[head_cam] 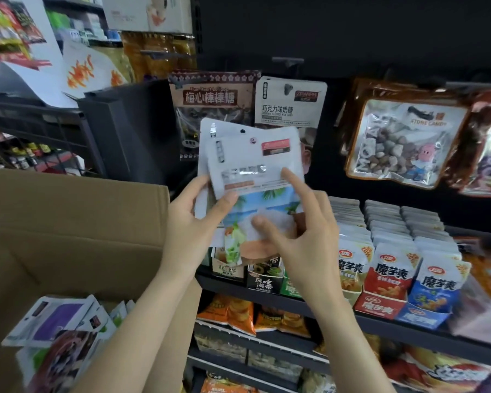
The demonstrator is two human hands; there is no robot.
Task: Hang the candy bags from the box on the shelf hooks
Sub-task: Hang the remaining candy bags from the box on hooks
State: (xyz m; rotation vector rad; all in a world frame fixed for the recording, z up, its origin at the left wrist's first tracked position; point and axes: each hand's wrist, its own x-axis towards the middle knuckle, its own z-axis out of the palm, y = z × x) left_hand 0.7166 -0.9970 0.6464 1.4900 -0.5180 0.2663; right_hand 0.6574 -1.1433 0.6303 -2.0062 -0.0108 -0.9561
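Head cam: both hands up in front of the shelf w/ a small stack of white candy bags (250, 165), at least two, front one sitting a bit lower and skewed vs. the one behind. Left hand (193, 222) grips the stack's left edge, thumb on the front, fingers behind. Right hand (304, 228) has its thumb on the lower picture part of the front bag and index finger stretched up touching the right side; fingers look curled round the right edge, so it's pinching the bags too. Bags are held just in front of the hanging rows, not on any hook yet; hang holes near the tops visible. Behind them on hooks: a dark lollipop bag (213, 109) and, beside it to the right, a white milk-candy bag (291, 103). Further right hangs a clear stone-candy bag (403, 140) w/ brown trim. Cardboard box (68, 222) sits lower left, flaps open, more candy bags in the box (57, 321) at the bottom, incl. one w/ a purple panel. Below the hands, shelf (380, 321) carries rows of snack packs (394, 268) in red, blue and white display trays; orange packs (238, 310) on the tier under that. Edges of frame blurred, small print unreadable.
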